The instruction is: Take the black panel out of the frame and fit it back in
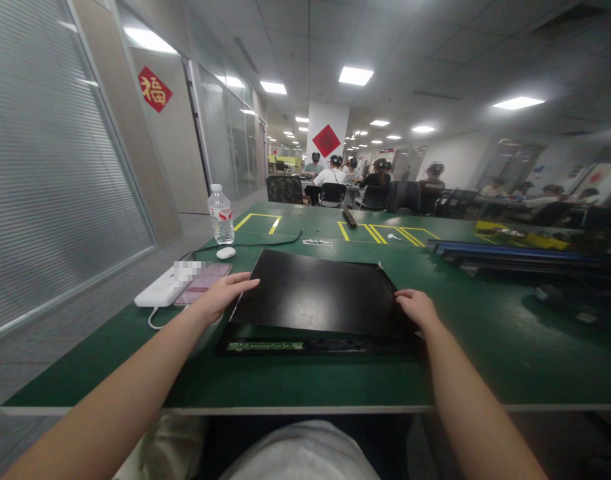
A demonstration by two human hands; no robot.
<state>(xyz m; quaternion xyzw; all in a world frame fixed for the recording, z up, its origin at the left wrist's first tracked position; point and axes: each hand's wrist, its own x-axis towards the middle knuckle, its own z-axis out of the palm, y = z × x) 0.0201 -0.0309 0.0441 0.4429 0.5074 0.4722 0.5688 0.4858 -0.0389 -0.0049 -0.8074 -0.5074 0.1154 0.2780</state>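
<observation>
A flat black panel [318,293] lies in front of me on the green table [295,383], its near edge raised a little over a black frame strip [305,346] with a green circuit board. My left hand [224,295] grips the panel's left edge, fingers stretched along it. At the right edge, my right hand [416,308] holds the panel with its fingers curled on the corner.
Left of the panel lie a white power strip [160,292], a phone [204,282], a white mouse [226,253] and a water bottle [220,215]. A long blue and black part [505,253] lies at the right. Yellow tape marks the far table. Several people sit at desks behind.
</observation>
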